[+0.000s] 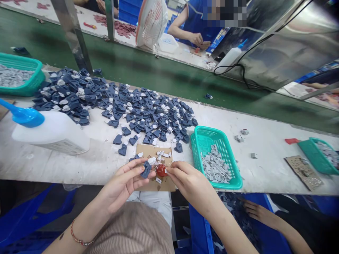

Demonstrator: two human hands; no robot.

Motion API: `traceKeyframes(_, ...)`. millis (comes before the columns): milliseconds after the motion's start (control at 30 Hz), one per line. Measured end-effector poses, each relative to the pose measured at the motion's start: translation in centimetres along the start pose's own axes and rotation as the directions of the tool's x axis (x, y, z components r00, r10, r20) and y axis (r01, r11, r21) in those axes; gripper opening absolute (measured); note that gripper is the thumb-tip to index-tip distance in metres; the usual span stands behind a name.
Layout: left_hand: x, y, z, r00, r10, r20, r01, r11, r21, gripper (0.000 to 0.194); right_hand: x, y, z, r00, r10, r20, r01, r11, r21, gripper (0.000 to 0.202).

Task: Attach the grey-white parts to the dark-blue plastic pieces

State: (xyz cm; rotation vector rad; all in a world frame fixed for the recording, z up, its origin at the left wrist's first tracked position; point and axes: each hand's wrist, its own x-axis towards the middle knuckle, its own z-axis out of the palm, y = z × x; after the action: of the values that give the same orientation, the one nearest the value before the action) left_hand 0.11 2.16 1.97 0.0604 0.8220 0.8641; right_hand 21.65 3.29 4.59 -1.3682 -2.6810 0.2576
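One view on record, worn on your head. It looks forward and steeply down, close above your lap point(148, 229), with your left grip point(132, 178) and right grip point(189, 183) near lower centre. Your desk point(267, 176) spans the middle distance; a second desk point(182, 54) lies farther off, along the top.

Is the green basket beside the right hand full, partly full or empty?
Partly full: the green basket has grey pieces heaped toward its near end, bare mesh at the far end.
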Motion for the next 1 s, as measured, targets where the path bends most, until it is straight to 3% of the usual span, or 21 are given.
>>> traceKeyframes(167, 0.2, -0.3, -0.2, 0.999, -0.017, 0.050, 0.020, 0.999, -0.051, 0.024, 0.1, -0.2, 0.0, 0.999, 0.032, 0.014, -0.032, 0.999, 0.014, 0.014)
traceKeyframes(367, 0.7, -1.0, -0.4, 1.000, -0.001, -0.009, 0.001, 1.000, -0.010, 0.024, 0.4, -0.6, -0.2, 0.995, 0.086, 0.040, -0.087, 0.996, 0.027, 0.020)
traceKeyframes(533, 0.7, -1.4, -0.4, 0.997, 0.031, 0.077, -0.037, 0.997, 0.075, 0.031, 0.6, -0.7, -0.3, 0.996, 0.088, 0.028, -0.089, 0.995, 0.034, 0.019)
traceKeyframes(700, 0.4, -1.5, -0.1, 0.982, 0.094, 0.162, -0.122, 0.978, 0.172, 0.030, 0.7, -0.7, -0.4, 0.995, 0.098, 0.033, -0.099, 0.995, 0.022, 0.019)
traceKeyframes(833, 0.5, -1.8, 0.3, 0.978, 0.180, 0.108, -0.201, 0.950, 0.240, 0.026, 0.8, -0.9, -0.5, 0.992, 0.112, 0.051, -0.113, 0.993, 0.016, 0.022)
traceKeyframes(933, 0.8, -2.2, 0.5, 0.971, 0.227, 0.070, -0.237, 0.937, 0.255, 0.027, 0.9, -1.0, -0.7, 0.990, 0.138, 0.038, -0.141, 0.986, 0.089, 0.024)
traceKeyframes(1000, 1.0, -2.4, 0.7, 0.963, 0.254, 0.085, -0.267, 0.934, 0.237, 0.026, 1.0, -0.9, -1.0, 0.979, 0.203, -0.003, -0.196, 0.948, 0.250, 0.020)
